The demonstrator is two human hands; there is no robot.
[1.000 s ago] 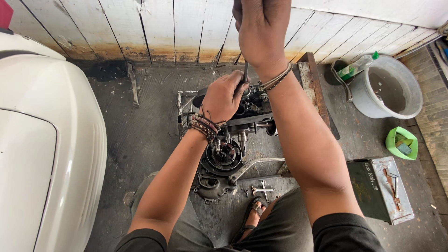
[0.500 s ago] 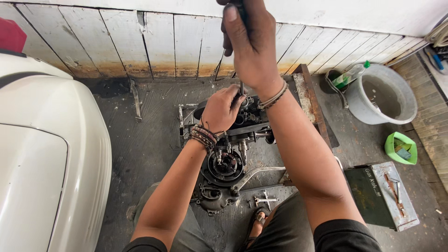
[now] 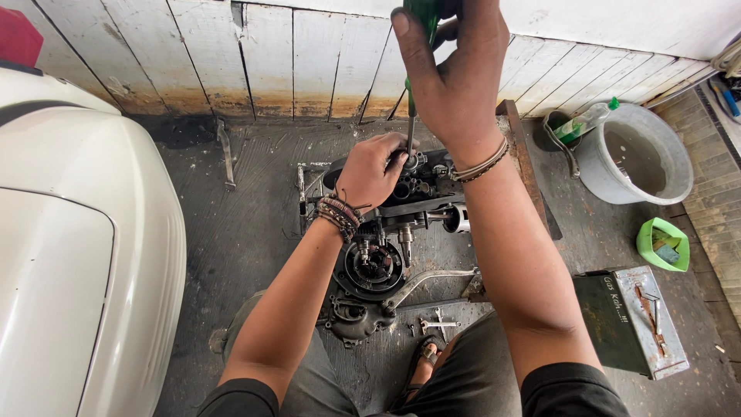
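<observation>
Above the engine (image 3: 386,255), right hand (image 3: 455,77) clamped on a green screwdriver (image 3: 411,93), now raised higher than a second ago, tip down at the top. Beside the tip, left hand (image 3: 374,171) gripping the engine. Right of the engine: toolbox (image 3: 629,320), bucket (image 3: 641,158).

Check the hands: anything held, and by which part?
Right hand grips a screwdriver by its green handle, shaft pointing down. Left hand rests on the engine, steadying the tip.

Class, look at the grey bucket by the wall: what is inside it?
The grey bucket holds murky liquid. A clear bottle with a green cap lies against its rim. Anything beneath the liquid's surface is hidden.
</observation>
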